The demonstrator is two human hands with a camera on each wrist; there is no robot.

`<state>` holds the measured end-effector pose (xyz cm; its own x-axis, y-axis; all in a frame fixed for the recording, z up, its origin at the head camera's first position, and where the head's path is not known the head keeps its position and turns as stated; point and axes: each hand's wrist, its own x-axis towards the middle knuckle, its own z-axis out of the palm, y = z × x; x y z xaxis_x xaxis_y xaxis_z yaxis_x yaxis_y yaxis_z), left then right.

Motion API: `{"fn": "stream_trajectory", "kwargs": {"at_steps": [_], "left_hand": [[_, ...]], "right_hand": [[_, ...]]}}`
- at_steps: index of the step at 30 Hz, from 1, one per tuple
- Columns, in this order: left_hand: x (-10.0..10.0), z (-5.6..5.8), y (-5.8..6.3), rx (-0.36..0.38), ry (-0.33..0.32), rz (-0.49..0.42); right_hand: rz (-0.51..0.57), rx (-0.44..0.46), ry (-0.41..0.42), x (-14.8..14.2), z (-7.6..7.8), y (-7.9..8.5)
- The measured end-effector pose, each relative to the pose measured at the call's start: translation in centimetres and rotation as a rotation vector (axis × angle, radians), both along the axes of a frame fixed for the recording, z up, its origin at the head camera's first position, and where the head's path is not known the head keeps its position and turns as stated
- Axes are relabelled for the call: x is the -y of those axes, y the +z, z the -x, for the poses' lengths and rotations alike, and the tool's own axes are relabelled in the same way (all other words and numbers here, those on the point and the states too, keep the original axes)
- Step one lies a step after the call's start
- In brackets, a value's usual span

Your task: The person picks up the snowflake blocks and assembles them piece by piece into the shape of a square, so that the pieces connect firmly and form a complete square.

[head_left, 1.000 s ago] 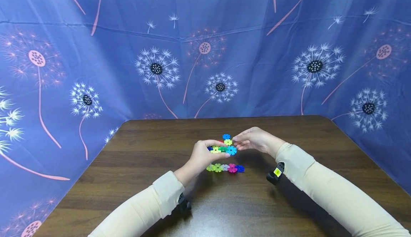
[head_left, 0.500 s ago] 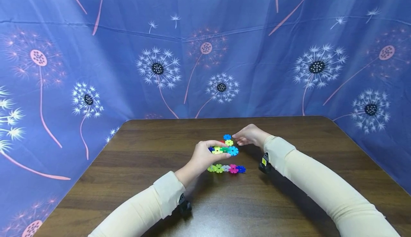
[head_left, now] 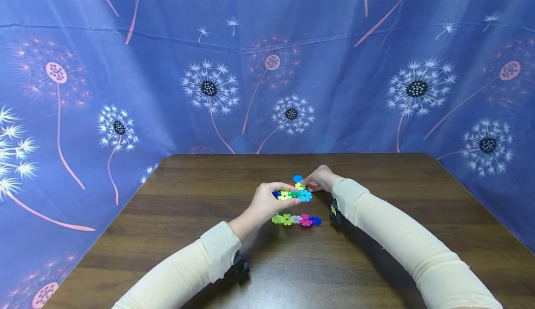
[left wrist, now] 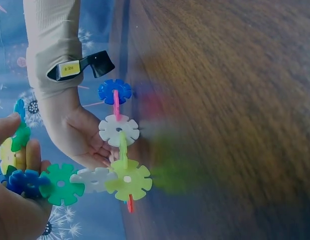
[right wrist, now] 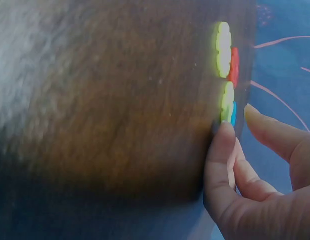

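In the head view my left hand (head_left: pixel 267 203) grips an assembly of notched flower-shaped discs between thumb and fingers. Its upper row shows a yellow disc (head_left: pixel 284 195), a green disc (head_left: pixel 294 194) and a light-blue disc (head_left: pixel 305 195). A dark-blue disc (left wrist: pixel 25 183), a green disc (left wrist: pixel 61 184) and a white disc (left wrist: pixel 92 179) link down to a lower row ending in a blue disc (left wrist: pixel 114 92). My right hand (head_left: pixel 321 178) is behind the assembly, beside a loose yellow disc (right wrist: pixel 227 102) and blue disc (right wrist: pixel 234 114). Its thumb stands apart from the fingers.
A red disc (right wrist: pixel 234 67) and more yellow discs (right wrist: pixel 223 50) lie by the far part of the brown wooden table (head_left: pixel 200 174). Behind its back edge hangs a blue dandelion-print cloth (head_left: pixel 334 67). Each wrist wears a black camera (head_left: pixel 240 268).
My right hand has moved left and closer to the loose yellow and blue discs. The left hand keeps its grip on the assembly, almost unmoved.
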<state>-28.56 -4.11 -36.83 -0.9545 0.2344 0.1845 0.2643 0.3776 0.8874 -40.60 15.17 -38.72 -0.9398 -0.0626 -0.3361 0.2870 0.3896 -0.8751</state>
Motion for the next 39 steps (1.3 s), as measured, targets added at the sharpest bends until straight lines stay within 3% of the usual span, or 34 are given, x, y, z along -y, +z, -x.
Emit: {"fn": "stream_trajectory", "kwargs": {"at_steps": [13,19,23,30,39], "left_hand": [[-0.2,0.0,-0.3,0.005,-0.010,-0.033],[-0.3,0.0,-0.2,-0.023,-0.011,-0.036],[-0.3,-0.1,-0.1,-0.015,-0.006,-0.037],[-0.2,-0.1,-0.2,-0.025,-0.013,-0.025],[-0.2,0.1,-0.3,-0.024,-0.006,-0.022]], "right_hand": [[-0.291,-0.094,-0.053,2.0,0.3,-0.2],[-0.359,-0.106,-0.075,2.1,0.4,-0.2],[-0.312,-0.090,-0.081,1.8,0.6,-0.5],[-0.016,-0.037,-0.019,0.4,0.3,-0.5],[0.101,0.066,0.059,-0.9,-0.1,0.5]]}}
